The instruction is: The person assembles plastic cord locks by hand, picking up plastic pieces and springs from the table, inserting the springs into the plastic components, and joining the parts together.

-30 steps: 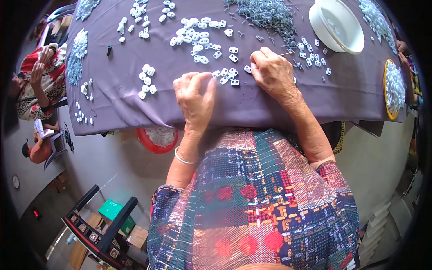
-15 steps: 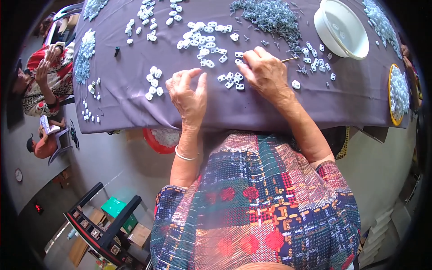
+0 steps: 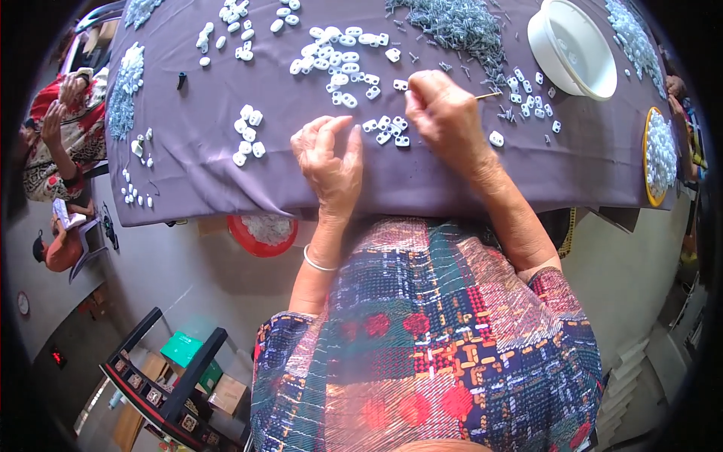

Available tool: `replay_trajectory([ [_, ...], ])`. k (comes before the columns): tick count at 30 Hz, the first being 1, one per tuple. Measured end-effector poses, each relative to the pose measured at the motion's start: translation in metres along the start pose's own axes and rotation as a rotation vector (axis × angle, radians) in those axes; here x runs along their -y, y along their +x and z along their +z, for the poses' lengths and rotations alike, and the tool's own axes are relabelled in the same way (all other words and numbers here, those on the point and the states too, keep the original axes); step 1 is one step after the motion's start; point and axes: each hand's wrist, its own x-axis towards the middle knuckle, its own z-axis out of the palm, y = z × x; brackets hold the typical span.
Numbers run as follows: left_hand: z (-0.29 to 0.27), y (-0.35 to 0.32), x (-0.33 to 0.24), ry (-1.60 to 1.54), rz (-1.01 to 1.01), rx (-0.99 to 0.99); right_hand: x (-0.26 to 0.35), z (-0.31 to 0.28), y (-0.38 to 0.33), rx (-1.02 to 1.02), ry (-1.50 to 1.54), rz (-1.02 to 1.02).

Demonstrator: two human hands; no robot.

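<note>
Head view, left hand: the left hand (image 3: 329, 162) lies palm down on the purple cloth of the tabletop (image 3: 196, 173), fingers loosely spread and pointing at the small cluster of white plastic clips (image 3: 385, 129); it grips nothing, its fingertips just short of the nearest piece.
Head view, right hand: the right hand (image 3: 444, 113) is closed in a pinch on a thin pale pin (image 3: 488, 96) that sticks out to the right of the knuckles (whether a clip also sits under the fingers I cannot tell).
Head view, where the clips are: the cluster lies between the two hands, touching the cloth; a bigger spread of white clips (image 3: 339, 56) lies farther up, and a small group of clips (image 3: 247, 135) lies to the left.
Head view, surroundings: a grey heap of metal pins (image 3: 459, 26) lies beyond the right hand, a white bowl (image 3: 572, 47) stands at the upper right, and a red basin (image 3: 262, 232) sits under the table edge.
Handling, clips: likely very light, rigid and smooth, so they would skid on the cloth; best pinched by the short edges between thumb and forefinger.
Handling, pin: probably stiff, thin and easy to drop; hold it near the middle.
</note>
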Motion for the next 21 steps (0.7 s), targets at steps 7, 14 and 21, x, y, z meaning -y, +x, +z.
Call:
replay_trajectory([
  [7, 0.001, -0.001, 0.002, 0.002, 0.008, 0.006, 0.006, -0.05, -0.019, 0.182, 0.852, 0.803],
  [14, 0.002, -0.002, 0.003, -0.046, 0.017, -0.033, 0.0, -0.06, -0.041, 0.186, 1.022, 0.874],
  [21, -0.003, -0.008, -0.014, 0.018, 0.1, 0.026, 0.005, -0.058, -0.059, 0.322, 1.292, 1.019],
])
